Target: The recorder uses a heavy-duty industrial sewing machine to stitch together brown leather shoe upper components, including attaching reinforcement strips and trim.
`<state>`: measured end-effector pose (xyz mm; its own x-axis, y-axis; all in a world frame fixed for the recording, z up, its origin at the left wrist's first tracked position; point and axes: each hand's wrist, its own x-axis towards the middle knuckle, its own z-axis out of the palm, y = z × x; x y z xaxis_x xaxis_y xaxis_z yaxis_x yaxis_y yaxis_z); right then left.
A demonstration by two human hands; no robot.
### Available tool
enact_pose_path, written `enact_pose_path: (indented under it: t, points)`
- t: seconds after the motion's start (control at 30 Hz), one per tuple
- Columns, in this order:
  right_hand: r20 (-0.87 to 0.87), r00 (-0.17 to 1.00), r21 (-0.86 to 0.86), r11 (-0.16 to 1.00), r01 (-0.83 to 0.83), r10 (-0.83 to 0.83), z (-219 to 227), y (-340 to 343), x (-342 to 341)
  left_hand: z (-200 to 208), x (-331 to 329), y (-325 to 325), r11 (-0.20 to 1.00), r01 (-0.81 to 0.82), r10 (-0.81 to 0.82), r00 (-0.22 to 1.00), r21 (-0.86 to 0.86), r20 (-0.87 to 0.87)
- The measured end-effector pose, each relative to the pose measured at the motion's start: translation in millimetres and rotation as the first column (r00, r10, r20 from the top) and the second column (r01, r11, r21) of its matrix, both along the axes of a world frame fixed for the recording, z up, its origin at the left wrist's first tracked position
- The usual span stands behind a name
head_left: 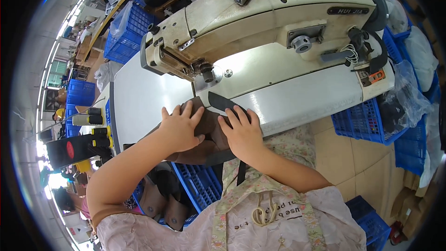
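Observation:
At the near edge of the sewing machine's white bed lies a brown leather-like workpiece [214, 135], with darker brown folds hanging toward my lap. My left hand [179, 128] rests on its left part, fingers spread and palm down. A black strip [218, 100] lies at its right, its loose end pointing to the machine. My right hand [242, 132] lies over this strip and the workpiece's right edge, fingers stretched out and apart; its thumb is hidden. Just beyond both hands are the presser foot and needle area [206, 73], apart from the workpiece.
The long cream arm of the sewing machine [260, 23] spans the far side. Thread cones [100, 137] stand at the left. Similar brown pieces [160, 200] fill a blue crate [197, 186] below my left arm. More blue crates [362, 121] stand at the right. Someone in red sits beyond.

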<state>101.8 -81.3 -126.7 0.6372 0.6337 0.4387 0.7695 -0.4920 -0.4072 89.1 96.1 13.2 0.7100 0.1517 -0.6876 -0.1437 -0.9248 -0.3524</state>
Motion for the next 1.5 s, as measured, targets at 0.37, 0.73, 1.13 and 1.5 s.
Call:
enact_pose_path:
  t: [0.37,0.73,1.13,1.5]
  points:
    - [-0.073,0.997,0.096,0.995,0.014,-0.007,-6,-6,12,0,3,6,0.993,-0.021,0.020,1.000,0.113,0.013]
    - [0.052,0.947,-0.042,0.947,0.319,-0.316,-12,-83,65,37,-34,-17,0.911,0.392,-0.227,0.733,-0.125,0.641]
    - [0.039,0.965,-0.068,0.962,0.263,-0.261,-6,-78,60,-53,-19,5,0.909,0.410,-0.399,0.806,0.074,0.438]
    - [-0.056,0.992,-0.055,0.992,0.113,-0.116,13,-70,70,-75,-9,-22,0.914,0.371,-0.402,0.881,0.162,0.249]
